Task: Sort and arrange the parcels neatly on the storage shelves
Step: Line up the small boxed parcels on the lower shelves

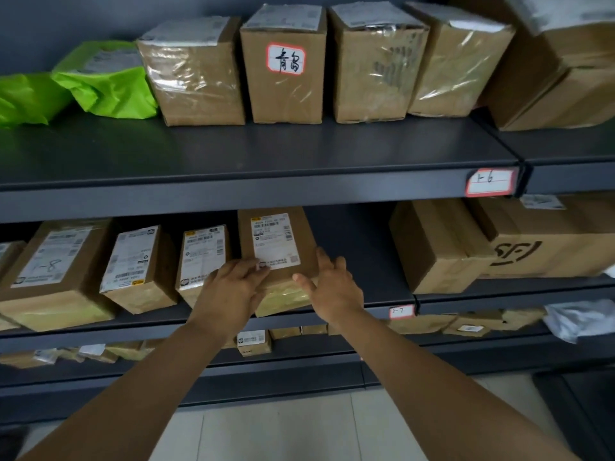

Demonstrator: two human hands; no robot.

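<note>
— Cardboard, plain brown and taped: the flat brown cardboard parcel with a white shipping label (283, 247) lay tilted on the dark metal middle shelf (366, 247), its near end at the front lip.

— How did you judge it would handle?

— Stiff and fairly light, I thought, given its shape. The glossy tape on the front face looked slippery, so bare cardboard at the side edges seemed the better hold.

— And the hands?

— Both were spread, clamped on nothing. The left hand (233, 287) lay with straight fingers over the near left corner, by the label's lower edge. The right hand (334, 284) had its fingers fanned along the near right edge, thumb pointing inward across the front.

— Anything crowding it?

— A smaller brown box with a white barcode label (203, 254) stood just beside it on the left. To the right was bare shelf, then a larger plain brown carton (436, 247) well apart. Overhead, upright brown boxes (283, 78) and bright green plastic mailer bags (106, 81) sat on the upper shelf (266, 151).
</note>
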